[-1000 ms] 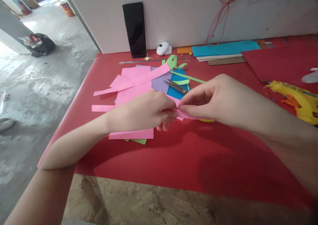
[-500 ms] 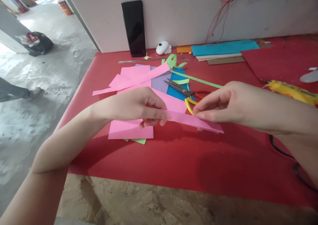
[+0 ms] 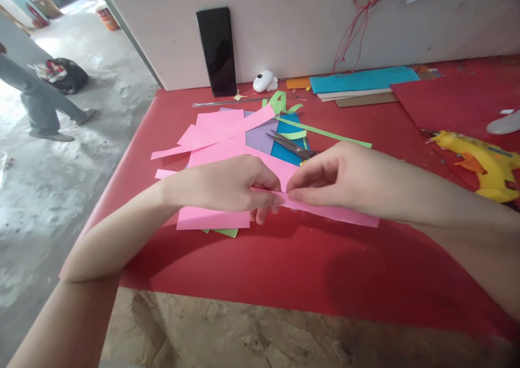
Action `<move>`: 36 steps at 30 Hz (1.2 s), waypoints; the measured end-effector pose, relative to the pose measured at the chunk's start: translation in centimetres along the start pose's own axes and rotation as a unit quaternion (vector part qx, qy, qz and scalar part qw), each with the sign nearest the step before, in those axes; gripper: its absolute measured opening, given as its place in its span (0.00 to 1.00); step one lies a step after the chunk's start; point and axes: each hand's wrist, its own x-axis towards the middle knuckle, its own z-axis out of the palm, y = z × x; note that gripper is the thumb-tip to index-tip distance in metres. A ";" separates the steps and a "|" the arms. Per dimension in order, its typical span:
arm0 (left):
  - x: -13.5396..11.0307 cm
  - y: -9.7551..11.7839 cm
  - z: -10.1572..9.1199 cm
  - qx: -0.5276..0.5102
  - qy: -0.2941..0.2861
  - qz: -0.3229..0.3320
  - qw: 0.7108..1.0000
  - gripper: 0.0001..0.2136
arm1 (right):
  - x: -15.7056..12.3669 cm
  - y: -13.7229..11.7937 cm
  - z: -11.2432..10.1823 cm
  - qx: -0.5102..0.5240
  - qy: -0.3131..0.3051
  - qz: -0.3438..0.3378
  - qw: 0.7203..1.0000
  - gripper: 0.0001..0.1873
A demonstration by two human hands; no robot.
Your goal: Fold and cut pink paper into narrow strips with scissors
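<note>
Hands: left hand (image 3: 239, 186) and right hand (image 3: 329, 178) meet near the center of the frame, thumbs and fingers pinching one pink paper strip, the fingertips nearly touching.
Pink paper strip (image 3: 335, 212): held at center, above the worktop; its free end slants toward the lower right beneath the right hand.
Pink sheets (image 3: 221, 124): left of center, overlapping flat on the worktop, partly hidden by the left hand and forearm.
Other papers: a purple sheet (image 3: 259, 140) and a blue sheet (image 3: 286, 154) show at the pile's right side; a curled light green strip (image 3: 278, 103) sits at its upper edge.
Scissors (image 3: 291, 144): on the blue sheet, blades pointing upper left, handles mostly hidden behind the right hand.
Yellow glue gun (image 3: 483, 159): right edge of the frame, on the worktop.
Worktop (image 3: 284, 270): red, filling the middle and right.
Back edge: a black smartphone (image 3: 216, 51) leans upright on the pale wall, upper center left; turquoise sheet (image 3: 365, 79) at upper right.
Floor, left: another person's legs (image 3: 43, 105) in gray trousers, beside a black bag (image 3: 73, 75).
</note>
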 end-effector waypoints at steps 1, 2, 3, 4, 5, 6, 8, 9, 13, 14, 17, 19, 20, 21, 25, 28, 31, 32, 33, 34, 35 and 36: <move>0.1 0.1 0.1 0.011 0.015 -0.004 1.000 0.13 | 0.1 -0.1 0.1 -0.001 0.008 0.006 1.000 0.08; 0.2 0.1 0.3 0.020 0.032 -0.007 0.999 0.12 | 0.2 -0.1 0.3 0.006 0.011 0.010 1.000 0.09; 0.2 0.2 0.4 0.025 0.048 -0.009 0.999 0.12 | 0.3 -0.1 0.4 0.017 0.011 0.010 1.000 0.09; 0.3 0.2 0.6 0.024 0.060 -0.010 0.998 0.12 | 0.3 -0.1 0.4 0.027 0.010 0.005 1.000 0.09; 0.4 0.2 0.7 0.018 0.068 -0.009 0.997 0.12 | 0.4 0.0 0.4 0.031 0.012 -0.001 0.999 0.08; 0.4 0.1 0.8 0.010 0.071 -0.006 0.997 0.11 | 0.4 0.0 0.4 0.027 0.017 -0.007 0.999 0.07; 0.5 0.1 1.0 -0.001 0.073 0.006 0.997 0.10 | 0.5 -0.1 0.2 0.004 0.027 -0.003 1.000 0.06; 0.5 0.1 1.1 -0.001 0.076 0.014 0.997 0.10 | 0.6 -0.1 0.2 -0.009 0.028 0.008 1.000 0.05; 0.5 0.0 1.1 0.011 0.092 0.034 0.995 0.09 | 0.6 -0.3 -0.1 -0.030 0.023 0.058 0.998 0.07; 0.4 0.0 1.0 0.015 0.095 0.037 0.995 0.09 | 0.6 -0.2 -0.1 -0.024 0.018 0.057 0.998 0.08; 0.1 -0.3 0.9 0.031 0.110 0.050 0.992 0.12 | 0.3 0.4 -0.2 0.009 0.009 0.033 0.999 0.08; -0.2 -0.6 0.8 0.036 0.123 0.049 0.990 0.12 | 0.1 1.1 -0.4 0.026 0.013 0.021 0.999 0.08; -0.4 -0.7 0.8 0.037 0.127 0.047 0.990 0.12 | 0.0 1.4 -0.4 0.034 0.016 0.020 0.999 0.07; -0.6 -0.8 0.7 0.037 0.129 0.046 0.990 0.12 | -0.1 1.7 -0.5 0.043 0.018 0.021 0.999 0.07; -0.7 -1.1 0.5 0.060 0.127 0.046 0.989 0.12 | -0.3 2.2 -0.3 0.062 0.022 0.036 0.997 0.07; -0.3 -1.0 0.5 0.133 0.114 0.033 0.984 0.12 | -0.3 1.7 0.2 0.045 0.048 0.039 0.997 0.06; 0.4 -0.6 0.8 0.159 0.109 0.019 0.981 0.10 | -0.4 0.9 0.7 0.027 0.074 0.039 0.996 0.04; 0.5 -0.5 1.0 0.148 0.112 0.016 0.982 0.09 | -0.4 0.7 0.7 0.023 0.075 0.035 0.996 0.05; 0.7 -0.4 1.2 0.133 0.114 0.012 0.985 0.09 | -0.4 0.6 0.7 0.020 0.074 0.029 0.997 0.06; 0.8 -0.3 1.3 0.119 0.116 0.010 0.986 0.10 | -0.3 0.4 0.7 0.018 0.069 0.021 0.997 0.07; 0.9 -0.2 1.4 0.110 0.119 0.007 0.987 0.10 | -0.2 0.4 0.6 0.014 0.064 0.015 0.998 0.07; 1.0 -0.2 1.6 0.105 0.126 0.006 0.986 0.11 | -0.1 0.3 0.6 0.009 0.061 0.013 0.998 0.08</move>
